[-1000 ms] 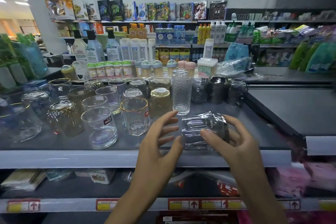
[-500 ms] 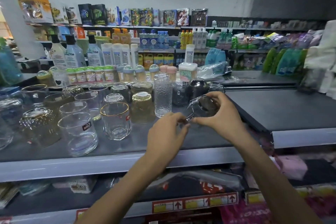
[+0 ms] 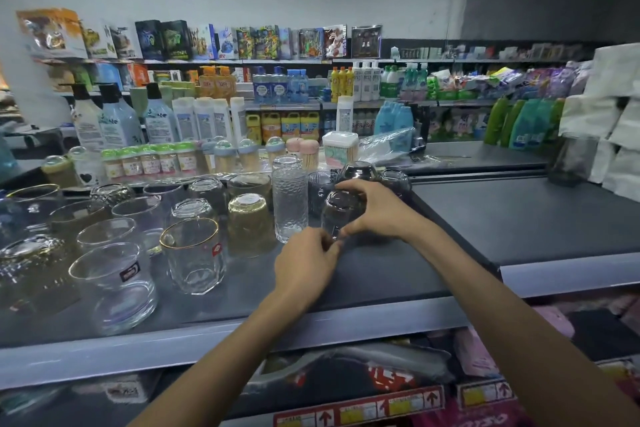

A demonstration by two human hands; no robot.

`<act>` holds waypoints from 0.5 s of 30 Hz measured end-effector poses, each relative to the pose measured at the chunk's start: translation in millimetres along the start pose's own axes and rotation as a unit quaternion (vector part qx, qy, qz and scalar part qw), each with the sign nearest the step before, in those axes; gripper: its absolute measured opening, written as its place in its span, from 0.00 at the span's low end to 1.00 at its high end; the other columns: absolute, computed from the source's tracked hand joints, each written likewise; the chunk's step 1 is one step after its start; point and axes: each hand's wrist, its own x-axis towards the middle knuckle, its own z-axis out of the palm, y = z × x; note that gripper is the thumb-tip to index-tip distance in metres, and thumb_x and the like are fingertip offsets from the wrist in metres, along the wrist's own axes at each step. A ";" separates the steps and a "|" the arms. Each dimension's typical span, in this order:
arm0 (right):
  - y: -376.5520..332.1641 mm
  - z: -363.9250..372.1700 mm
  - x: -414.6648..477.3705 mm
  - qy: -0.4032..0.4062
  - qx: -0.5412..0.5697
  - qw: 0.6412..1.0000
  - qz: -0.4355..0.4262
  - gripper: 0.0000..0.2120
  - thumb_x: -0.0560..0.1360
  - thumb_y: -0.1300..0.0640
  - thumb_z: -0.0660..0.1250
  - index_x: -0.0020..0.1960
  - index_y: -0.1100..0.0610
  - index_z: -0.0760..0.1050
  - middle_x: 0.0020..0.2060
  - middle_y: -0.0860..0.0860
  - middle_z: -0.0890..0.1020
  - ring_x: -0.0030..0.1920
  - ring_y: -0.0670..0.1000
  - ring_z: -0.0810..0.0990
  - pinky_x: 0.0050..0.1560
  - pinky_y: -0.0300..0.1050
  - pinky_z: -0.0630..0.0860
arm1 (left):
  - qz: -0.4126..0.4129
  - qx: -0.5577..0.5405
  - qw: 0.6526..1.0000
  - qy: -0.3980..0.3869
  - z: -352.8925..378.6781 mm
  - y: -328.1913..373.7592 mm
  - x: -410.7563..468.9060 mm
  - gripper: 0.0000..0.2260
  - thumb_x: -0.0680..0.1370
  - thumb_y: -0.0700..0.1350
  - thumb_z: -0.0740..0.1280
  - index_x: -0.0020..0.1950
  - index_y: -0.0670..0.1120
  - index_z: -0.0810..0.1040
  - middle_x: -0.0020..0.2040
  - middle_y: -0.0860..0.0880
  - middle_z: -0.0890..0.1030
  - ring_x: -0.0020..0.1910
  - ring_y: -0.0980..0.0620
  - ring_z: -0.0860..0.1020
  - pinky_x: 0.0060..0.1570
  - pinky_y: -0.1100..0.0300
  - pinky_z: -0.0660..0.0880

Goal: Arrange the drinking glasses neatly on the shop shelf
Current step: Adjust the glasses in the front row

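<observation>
A dark smoky glass [image 3: 341,213] stands upside down on the grey shelf top [image 3: 398,274], right of a tall textured clear glass [image 3: 290,203]. My right hand [image 3: 377,210] grips the dark glass from above and the right side. My left hand [image 3: 306,265] pinches its lower edge at the front. Several more dark glasses [image 3: 358,170] stand just behind it. Left of the tall glass stand several clear, amber and gold-rimmed glasses, among them a gold-rimmed mug [image 3: 194,258] and an amber glass [image 3: 250,224].
Bottles and small jars [image 3: 149,163] line the back of the shelf. A raised dark shelf section [image 3: 519,215] lies to the right, with white packs [image 3: 609,121] at its far end. Packaged goods sit on the lower shelf [image 3: 346,378].
The dark glass lay on its side near the front edge a second ago. Both hands lifted it, carried it back toward the other dark glasses and turned it upside down.
</observation>
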 end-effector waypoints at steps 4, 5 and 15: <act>7.3 6.1 -2.4 -0.011 0.047 0.999 0.018 0.46 0.57 0.55 0.88 0.72 0.51 0.73 0.69 0.49 0.78 0.71 0.48 0.74 0.74 0.52 0.70 | -0.009 -0.006 1.000 0.013 1.4 1.9 -4.1 0.14 0.79 0.57 0.66 0.40 0.49 0.77 0.40 0.51 0.83 0.46 0.44 0.82 0.42 0.52 0.77; 8.4 8.0 -4.4 -0.009 0.056 0.998 0.020 0.46 0.57 0.53 0.87 0.71 0.51 0.73 0.68 0.49 0.79 0.71 0.48 0.74 0.74 0.53 0.70 | -0.008 -0.004 1.000 0.015 1.1 2.4 -5.0 0.13 0.80 0.56 0.66 0.41 0.50 0.78 0.41 0.51 0.83 0.47 0.44 0.82 0.43 0.51 0.77; -9.1 -3.7 -65.8 0.091 0.005 0.995 0.039 0.41 0.67 0.57 0.83 0.76 0.51 0.69 0.66 0.52 0.76 0.65 0.51 0.77 0.67 0.49 0.76 | 0.024 -0.019 0.997 0.068 -27.6 9.0 -36.9 0.09 0.78 0.55 0.68 0.56 0.55 0.74 0.50 0.55 0.82 0.52 0.47 0.81 0.48 0.51 0.77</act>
